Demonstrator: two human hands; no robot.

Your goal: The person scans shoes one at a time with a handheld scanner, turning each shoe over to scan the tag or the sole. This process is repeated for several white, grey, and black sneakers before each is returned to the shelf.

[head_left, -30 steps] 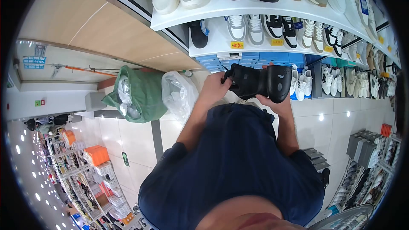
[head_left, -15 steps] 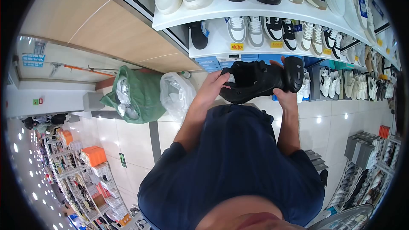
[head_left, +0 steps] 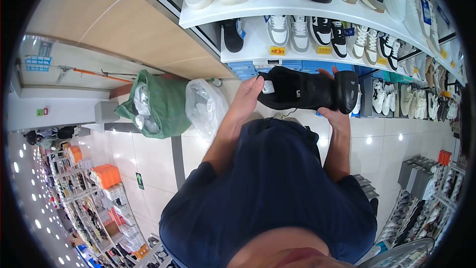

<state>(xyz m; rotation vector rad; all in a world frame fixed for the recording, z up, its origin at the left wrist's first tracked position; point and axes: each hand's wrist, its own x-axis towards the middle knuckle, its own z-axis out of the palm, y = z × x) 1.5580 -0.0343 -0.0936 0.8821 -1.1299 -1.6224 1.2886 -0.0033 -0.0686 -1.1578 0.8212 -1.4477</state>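
Observation:
I hold a black shoe [head_left: 282, 89] sideways in front of my waist, its opening turned up toward me and a pale label visible inside near the heel. My left hand [head_left: 247, 95] grips the heel end, thumb at the collar. My right hand [head_left: 333, 115] holds the other end, thumb on the near side and fingers on the far side. At that end is a rounded, smooth black piece [head_left: 346, 92] with small light markings; I cannot tell whether it is a second shoe or another object. A thin dark lace hangs below the shoe.
White shelves [head_left: 292, 14] with several pairs of shoes stand ahead, blue boxes [head_left: 244, 70] below. A green sack [head_left: 171, 104] and a clear plastic bag [head_left: 206, 106] sit on the floor at left. Shoe racks stand behind me on both sides; grey boxes [head_left: 419, 176] are at right.
The shoe has rolled in my hands so its opening faces me more and its inside shows further. Both hands keep hold, and the right one has shifted slightly down and right.

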